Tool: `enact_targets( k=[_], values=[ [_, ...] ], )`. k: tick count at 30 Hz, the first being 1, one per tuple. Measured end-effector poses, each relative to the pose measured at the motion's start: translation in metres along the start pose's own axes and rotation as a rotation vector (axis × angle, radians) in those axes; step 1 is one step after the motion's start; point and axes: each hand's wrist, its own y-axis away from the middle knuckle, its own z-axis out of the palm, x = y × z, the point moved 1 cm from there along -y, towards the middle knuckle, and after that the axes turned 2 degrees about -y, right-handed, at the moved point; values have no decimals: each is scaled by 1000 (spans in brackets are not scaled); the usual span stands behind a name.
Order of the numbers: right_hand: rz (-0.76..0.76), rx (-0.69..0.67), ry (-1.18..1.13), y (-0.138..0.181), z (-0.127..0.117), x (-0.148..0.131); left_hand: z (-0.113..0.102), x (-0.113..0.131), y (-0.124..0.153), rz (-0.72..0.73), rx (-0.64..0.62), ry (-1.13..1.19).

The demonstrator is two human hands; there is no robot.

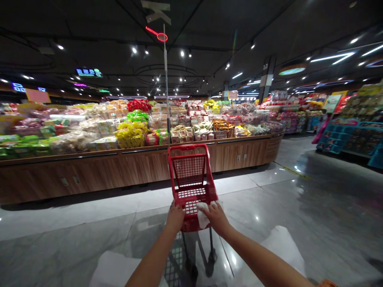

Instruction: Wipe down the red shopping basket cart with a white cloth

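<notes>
Fingers curled closed: left on cart, right on cloth.

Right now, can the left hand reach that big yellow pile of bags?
Probably not: the left hand is on the red cart, and floor lies between it and the stand holding the yellow pile.

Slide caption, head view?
Left hand on a red cart, right hand holding white cloth or tissue against it, packaged goods ahead.
</notes>
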Motion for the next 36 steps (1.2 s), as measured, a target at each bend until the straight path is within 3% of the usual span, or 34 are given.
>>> enact_targets(
  k=[4, 7, 11, 14, 19, 22, 25, 27, 32, 36],
  values=[
    [-92, -89, -46, -2, -7, -10, 8, 29, -7, -51, -17, 104],
    [-174, -142, -80, 4, -20, 5, 24, 42, -6, -119, -8, 199],
    [-330, -135, -116, 14, -40, 42, 36, 37, -1, -26, 34, 283],
    [-361, -139, -143, 14, -53, 59, 33, 32, -5, -13, 10, 312],
    [-316, -208, -143, 11, -56, 38, 22, 28, -13, -14, -36, 276],
    [-278, -216, -128, 10, -46, 20, 19, 19, -13, -38, -33, 231],
    [-350, -246, -120, 1, -40, 20, 18, 7, -9, -54, -18, 203],
    [-379, -258, -109, -8, -43, 31, 17, -2, -5, -49, -8, 205],
    [-167, -238, -12, -29, -71, 76, 17, -34, 5, 10, -31, 262],
    [-127, -200, 25, -27, -78, 93, 9, -64, 13, 59, -61, 305]
  ],
)
